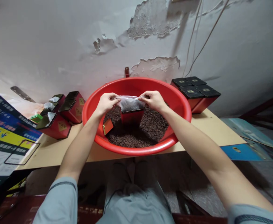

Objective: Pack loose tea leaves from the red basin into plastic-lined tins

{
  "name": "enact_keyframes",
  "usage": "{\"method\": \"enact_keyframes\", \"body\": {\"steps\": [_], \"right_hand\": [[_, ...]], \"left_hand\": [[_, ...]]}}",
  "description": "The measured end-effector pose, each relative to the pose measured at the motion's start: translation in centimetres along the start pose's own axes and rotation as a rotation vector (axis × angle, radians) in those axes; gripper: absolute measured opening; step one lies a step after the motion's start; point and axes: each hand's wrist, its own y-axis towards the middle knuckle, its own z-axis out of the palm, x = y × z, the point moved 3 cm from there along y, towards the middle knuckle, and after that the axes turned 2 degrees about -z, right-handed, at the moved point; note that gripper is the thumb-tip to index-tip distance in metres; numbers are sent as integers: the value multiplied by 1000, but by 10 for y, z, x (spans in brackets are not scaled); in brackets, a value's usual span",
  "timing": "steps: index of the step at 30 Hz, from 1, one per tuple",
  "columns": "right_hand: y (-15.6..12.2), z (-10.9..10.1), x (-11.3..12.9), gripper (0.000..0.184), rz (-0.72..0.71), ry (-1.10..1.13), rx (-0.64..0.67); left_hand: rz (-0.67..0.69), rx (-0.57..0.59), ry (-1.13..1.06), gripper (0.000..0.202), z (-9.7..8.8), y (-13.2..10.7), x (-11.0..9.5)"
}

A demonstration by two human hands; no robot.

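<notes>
A big red basin sits on a light wooden table and holds a heap of dark loose tea. A red square tin stands upright in the tea, lined with a clear plastic bag. My left hand pinches the bag's left edge. The bag's right edge is pinched by my right hand. Between them the bag's mouth is stretched over the tin. A second small red tin lies tilted in the tea, left of the first.
Several open red tins with bags in them stand left of the basin. Closed tins with black lids are stacked at its right by the peeling wall. Printed cardboard lies far left, a blue sheet far right.
</notes>
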Motion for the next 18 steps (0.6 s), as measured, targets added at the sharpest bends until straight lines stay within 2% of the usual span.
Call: {"method": "enact_keyframes", "body": {"steps": [2,3,6,9,14,18], "right_hand": [[-2,-2,11,36,-46,-25,-130],[-3,-3,16,39,-55,-37,-163],[-5,-3,24,52,-38,-44,-165],[-5,-5,25,58,-43,2,-242],[-1,-2,19,67,-67,65,-156],[0,-8,14,62,-117,85,-230]], "left_hand": [[82,-148,40,17,0,2,-3],[110,-177,62,16,1,3,-4],[159,-186,108,14,3,4,-6],[187,-263,91,15,-1,3,-8],[231,-196,56,11,-2,7,-7],[336,-316,10,11,-3,8,-5]]}}
